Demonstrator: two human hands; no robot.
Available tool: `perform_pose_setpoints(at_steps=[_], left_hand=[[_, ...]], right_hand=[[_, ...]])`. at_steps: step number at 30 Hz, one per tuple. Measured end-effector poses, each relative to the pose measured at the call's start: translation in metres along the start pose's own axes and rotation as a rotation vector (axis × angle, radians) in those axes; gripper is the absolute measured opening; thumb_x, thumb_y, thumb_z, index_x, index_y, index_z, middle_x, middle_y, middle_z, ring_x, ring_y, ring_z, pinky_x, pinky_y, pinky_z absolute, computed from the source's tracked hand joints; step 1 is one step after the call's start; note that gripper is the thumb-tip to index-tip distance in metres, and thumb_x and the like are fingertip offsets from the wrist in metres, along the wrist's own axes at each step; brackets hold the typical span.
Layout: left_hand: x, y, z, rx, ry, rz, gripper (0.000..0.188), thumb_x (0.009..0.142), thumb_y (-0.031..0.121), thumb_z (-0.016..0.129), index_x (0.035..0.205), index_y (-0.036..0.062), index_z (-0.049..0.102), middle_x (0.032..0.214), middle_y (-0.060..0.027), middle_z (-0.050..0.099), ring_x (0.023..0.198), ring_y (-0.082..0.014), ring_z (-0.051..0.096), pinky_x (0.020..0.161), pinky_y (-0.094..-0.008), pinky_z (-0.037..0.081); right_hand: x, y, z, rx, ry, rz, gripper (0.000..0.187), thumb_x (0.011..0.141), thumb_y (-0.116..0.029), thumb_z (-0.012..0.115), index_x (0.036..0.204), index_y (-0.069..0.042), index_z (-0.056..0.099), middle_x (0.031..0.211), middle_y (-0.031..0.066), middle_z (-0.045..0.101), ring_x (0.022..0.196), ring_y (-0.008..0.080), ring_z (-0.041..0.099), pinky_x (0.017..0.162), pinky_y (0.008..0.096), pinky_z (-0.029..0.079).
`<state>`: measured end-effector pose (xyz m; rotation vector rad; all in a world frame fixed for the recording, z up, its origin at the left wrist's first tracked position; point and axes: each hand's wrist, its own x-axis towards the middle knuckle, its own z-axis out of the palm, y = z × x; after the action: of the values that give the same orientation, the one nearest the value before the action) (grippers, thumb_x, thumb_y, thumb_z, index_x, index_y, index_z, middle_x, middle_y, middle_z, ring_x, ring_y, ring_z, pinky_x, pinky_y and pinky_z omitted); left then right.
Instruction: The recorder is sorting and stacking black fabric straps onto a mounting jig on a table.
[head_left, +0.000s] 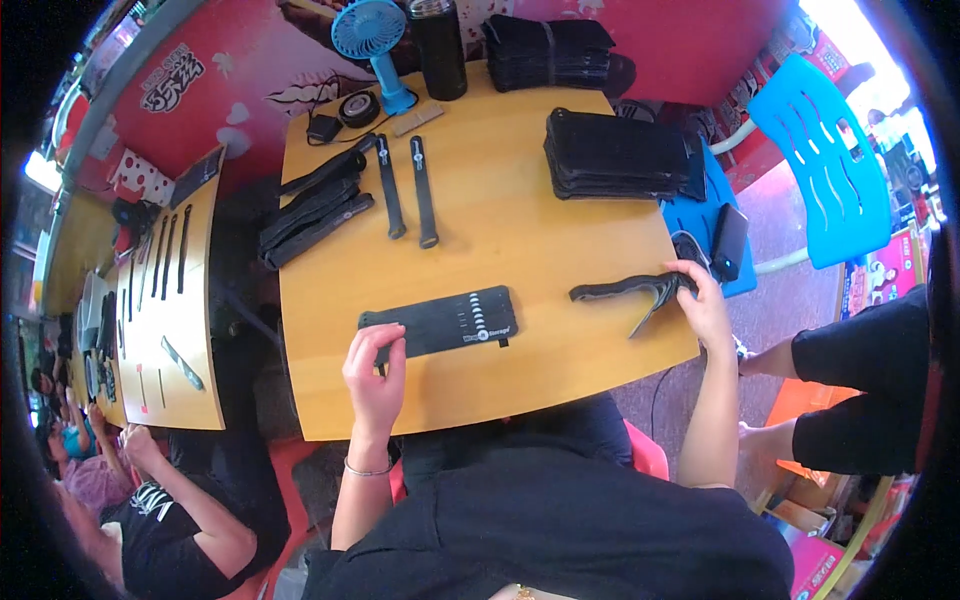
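A flat black fabric panel point(430, 322) with white moon-phase marks near its right end lies before me on the table. My left hand point(375, 375) is at its left end, with thumb and fingers closed together on it. At the table's right edge my right hand point(702, 305) pinches a folded black strap point(615, 288), whose free end stretches left over the wood and another flap hangs down. Two black straps point(390, 190) lie side by side at the upper left. Beside them is a heap of black folded pieces point(315, 215).
A neat stack of black panels point(615, 150) sits at the far right, with a banded bundle point(548, 55) behind. A blue fan point(370, 35), a dark bottle point(437, 50) and a tape roll point(358, 106) stand at the back. Blue chair point(825, 160) right; co-workers at left.
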<state>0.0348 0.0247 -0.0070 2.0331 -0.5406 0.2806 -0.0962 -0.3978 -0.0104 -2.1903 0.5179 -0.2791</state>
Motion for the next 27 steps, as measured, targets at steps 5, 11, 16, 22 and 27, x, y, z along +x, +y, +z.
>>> perform_pose_setpoints(at_steps=[5, 11, 16, 22, 27], left_hand=[[0.006, 0.002, 0.001, 0.009, 0.035, 0.042, 0.014, 0.077, -0.008, 0.064, 0.089, -0.0002, 0.064, 0.091, -0.0134, 0.066, 0.089, -0.0277, 0.064, 0.079, -0.0346, 0.051], [0.094, 0.067, 0.049, -0.026, -0.148, 0.451, 0.025, 0.073, 0.000, 0.070, 0.097, 0.0018, 0.063, 0.100, -0.0147, 0.065, 0.099, -0.0338, 0.062, 0.085, -0.0402, 0.050], [0.170, 0.119, 0.145, 0.053, -0.335, 0.747, 0.041, 0.078, 0.016, 0.069, 0.116, 0.0056, 0.057, 0.122, -0.0151, 0.058, 0.120, -0.0324, 0.051, 0.101, -0.0429, 0.041], [0.196, 0.126, 0.223, 0.431, -0.382, 0.766, 0.063, 0.079, 0.040, 0.068, 0.132, 0.0096, 0.049, 0.136, -0.0154, 0.047, 0.131, -0.0331, 0.040, 0.110, -0.0478, 0.029], [0.197, 0.123, 0.240, 0.540, -0.532, 0.689, 0.061, 0.080, 0.047, 0.066, 0.132, 0.0190, 0.052, 0.138, -0.0133, 0.047, 0.131, -0.0336, 0.039, 0.108, -0.0506, 0.030]], right_hand=[[0.018, 0.000, -0.006, 0.063, 0.181, -0.024, 0.018, 0.087, 0.000, 0.057, 0.103, 0.000, 0.065, 0.097, 0.0084, 0.068, 0.086, 0.0144, 0.063, 0.079, 0.0281, 0.049], [0.121, -0.074, -0.038, -0.124, 0.308, -0.387, 0.020, 0.087, -0.007, 0.062, 0.106, -0.003, 0.065, 0.095, 0.0113, 0.068, 0.085, 0.0185, 0.065, 0.076, 0.0300, 0.050], [0.206, -0.093, -0.036, -0.365, 0.224, -0.377, 0.030, 0.082, -0.024, 0.069, 0.104, -0.004, 0.065, 0.099, 0.0167, 0.068, 0.094, 0.0320, 0.065, 0.083, 0.0402, 0.051], [0.240, -0.089, -0.031, -0.552, 0.086, -0.265, 0.031, 0.079, -0.032, 0.070, 0.100, -0.010, 0.069, 0.094, 0.0116, 0.070, 0.093, 0.0302, 0.066, 0.082, 0.0418, 0.051], [0.244, -0.089, -0.033, -0.577, 0.002, -0.176, 0.025, 0.080, -0.032, 0.068, 0.095, -0.011, 0.069, 0.090, 0.0090, 0.070, 0.089, 0.0286, 0.066, 0.079, 0.0424, 0.052]])
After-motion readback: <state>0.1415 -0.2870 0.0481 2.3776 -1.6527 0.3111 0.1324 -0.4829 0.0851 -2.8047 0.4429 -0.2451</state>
